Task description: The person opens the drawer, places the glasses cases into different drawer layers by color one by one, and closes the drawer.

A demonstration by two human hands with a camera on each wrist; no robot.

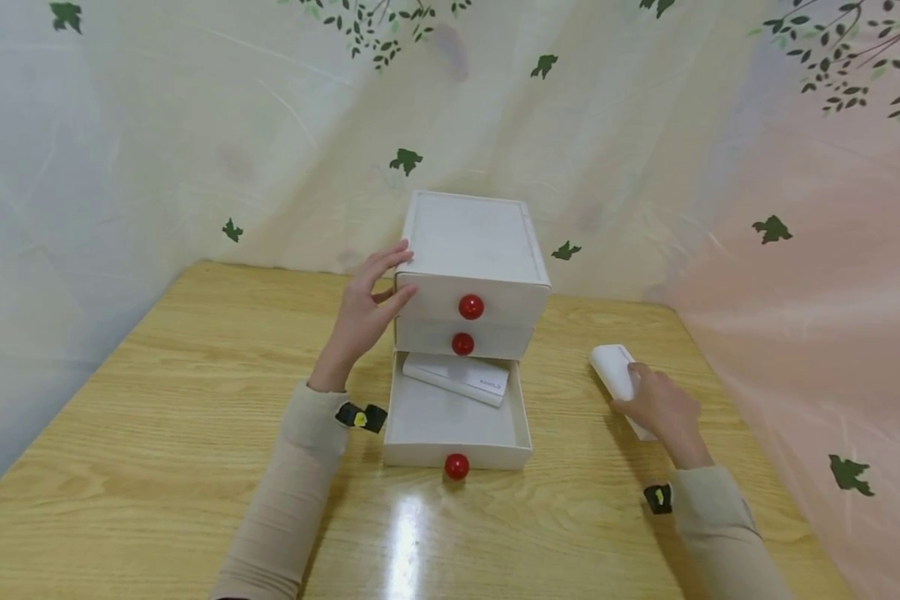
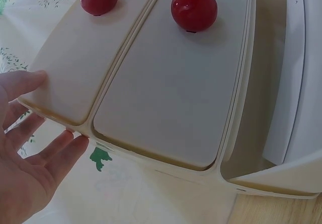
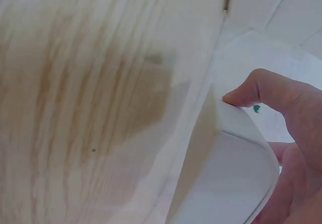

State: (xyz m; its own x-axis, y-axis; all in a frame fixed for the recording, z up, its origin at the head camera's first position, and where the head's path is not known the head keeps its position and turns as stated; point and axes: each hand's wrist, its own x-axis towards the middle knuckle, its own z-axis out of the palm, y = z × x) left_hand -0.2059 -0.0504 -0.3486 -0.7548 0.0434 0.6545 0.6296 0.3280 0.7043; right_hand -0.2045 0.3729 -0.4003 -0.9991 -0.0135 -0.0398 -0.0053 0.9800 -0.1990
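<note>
A small white drawer cabinet (image 1: pixel 476 237) with red ball knobs stands on the table. My left hand (image 1: pixel 367 304) rests against its upper left corner, thumb on the front face and the fairly straight fingers along the side. The bottom drawer (image 1: pixel 450 456) is pulled out, and a white glasses case (image 1: pixel 457 377) with small lettering lies slantwise at its back. Off to the right, my right hand (image 1: pixel 663 408) grips a similar white glasses case (image 1: pixel 615 371) close over the tabletop. In the right wrist view, the thumb presses that case's edge (image 3: pixel 234 116) and the other fingers are partly hidden behind it.
The upper two drawers, with a top knob (image 1: pixel 471 307) and a middle knob (image 1: pixel 462 343), are closed. The wooden table (image 1: pixel 217 433) reaches back to a leaf-patterned curtain (image 1: pixel 307 167), with a pinkish sheet (image 1: pixel 810 275) along the right side.
</note>
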